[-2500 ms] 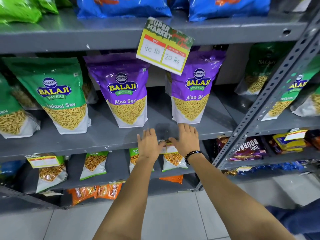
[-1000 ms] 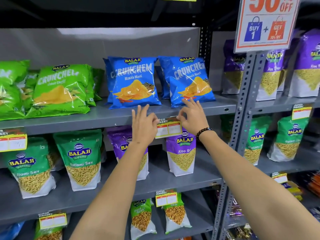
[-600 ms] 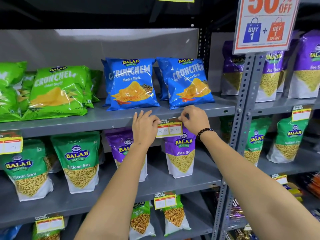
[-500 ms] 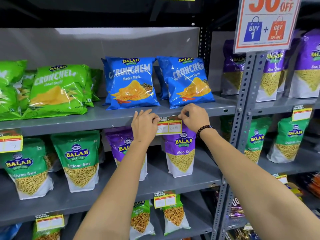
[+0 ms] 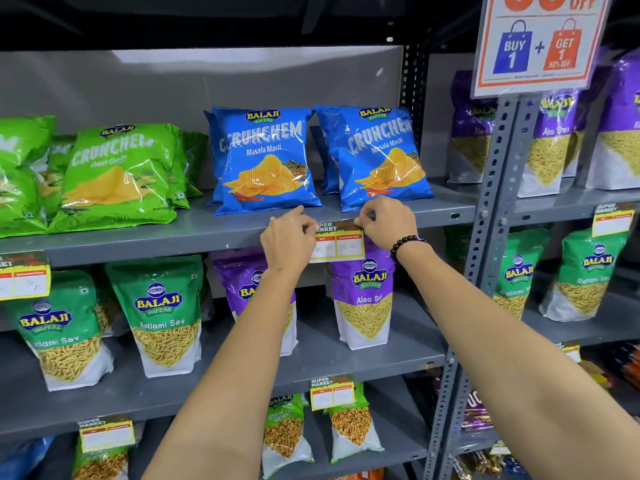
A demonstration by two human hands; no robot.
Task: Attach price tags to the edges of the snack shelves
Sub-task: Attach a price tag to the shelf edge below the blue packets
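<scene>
item: price tag (image 5: 337,244), yellow-bordered, headed "super market", two white boxes reading 40 rs and 20 rs. it is lying flat against the front edge of the grey shelf (image 5: 138,239), its lower part hanging below that edge.

left hand (image 5: 289,242): i am holding it at the tag's left side, fingers curled together, thumb and fingertips pinching the tag's upper left corner against the shelf edge; the hand is covering the tag's left margin.

right hand (image 5: 389,221): i am holding it at the tag's right side, grip pressed together, fingertips pinching the upper right corner onto the shelf edge. a black bead bracelet (image 5: 405,244) is sitting on this wrist.

above the tag: two blue crunchem bags (image 5: 265,159) are standing on the shelf, just behind my hands. left of those, green crunchem bags (image 5: 117,171) are leaning back.

below the tag: a purple aloo sev pouch (image 5: 367,303) is standing directly under it, upright. well left of the tag, another tag (image 5: 24,280) is hanging from the same shelf edge. further below, a third tag (image 5: 332,393) is hanging from the next shelf down.

above and right of the tag: a buy-one offer sign (image 5: 540,43) is hanging on the grey upright post (image 5: 495,188).
</scene>
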